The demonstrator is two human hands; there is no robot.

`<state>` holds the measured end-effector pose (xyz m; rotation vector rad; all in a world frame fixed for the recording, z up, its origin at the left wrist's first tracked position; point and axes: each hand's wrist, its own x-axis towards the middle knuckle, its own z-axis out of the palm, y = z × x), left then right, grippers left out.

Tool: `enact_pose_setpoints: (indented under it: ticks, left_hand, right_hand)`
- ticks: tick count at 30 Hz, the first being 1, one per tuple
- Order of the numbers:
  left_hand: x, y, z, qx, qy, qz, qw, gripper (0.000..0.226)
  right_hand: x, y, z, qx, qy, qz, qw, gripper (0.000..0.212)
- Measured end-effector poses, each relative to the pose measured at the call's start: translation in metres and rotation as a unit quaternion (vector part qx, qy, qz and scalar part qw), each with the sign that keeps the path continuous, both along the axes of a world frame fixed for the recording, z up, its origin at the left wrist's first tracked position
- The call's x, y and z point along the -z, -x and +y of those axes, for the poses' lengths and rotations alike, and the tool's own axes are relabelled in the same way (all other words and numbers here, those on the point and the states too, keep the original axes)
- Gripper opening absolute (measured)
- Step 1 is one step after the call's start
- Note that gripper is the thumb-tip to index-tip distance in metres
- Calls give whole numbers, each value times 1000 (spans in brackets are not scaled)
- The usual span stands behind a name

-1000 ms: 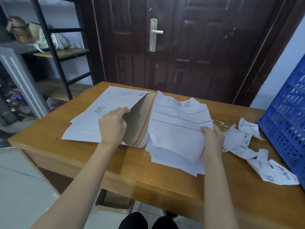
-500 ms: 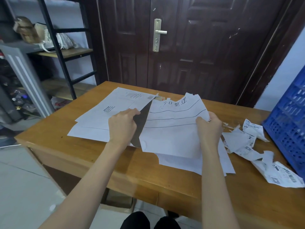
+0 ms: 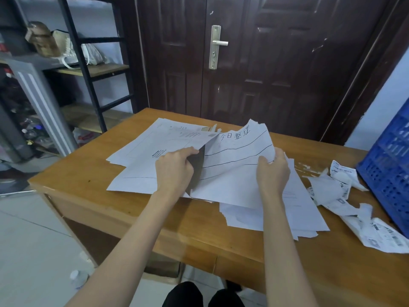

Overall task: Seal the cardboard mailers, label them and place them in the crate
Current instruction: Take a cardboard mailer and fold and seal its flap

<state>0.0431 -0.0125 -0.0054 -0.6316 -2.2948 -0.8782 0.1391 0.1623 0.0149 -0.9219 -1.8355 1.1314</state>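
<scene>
Across the wooden table, bare room lies left and front; paper scraps and the blue crate crowd your right. Your left hand pinches the white mailer at its mouth, seemingly held open. Your right hand grips a torn, lined sheet, its edge at that mouth.

Bare wooden table lies open left of the left hand and along the near edge below both hands. Right of the right hand, spread loose sheets, then torn label scraps, then the blue crate wall bar passage. Beyond both hands stands the closed door.
</scene>
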Motion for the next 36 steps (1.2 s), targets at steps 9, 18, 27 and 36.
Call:
enact_pose_setpoints:
  ticks: [9, 18, 27, 36]
  left_hand:
    - [-5, -16, 9, 5, 1, -52, 999, 55]
    - [-9, -27, 19, 18, 14, -68, 997, 49]
    - [-16, -47, 38, 41, 3, -109, 993, 46]
    - [-16, -55, 45, 30, -2, -121, 992, 43]
  right_hand:
    - [16, 6, 0, -126, 134, -50, 982, 38]
    - [13, 8, -2, -253, 277, -88, 923, 42]
    - [8, 21, -32, -252, 224, -154, 929, 15]
    - [11, 15, -29, -265, 273, -146, 913, 32]
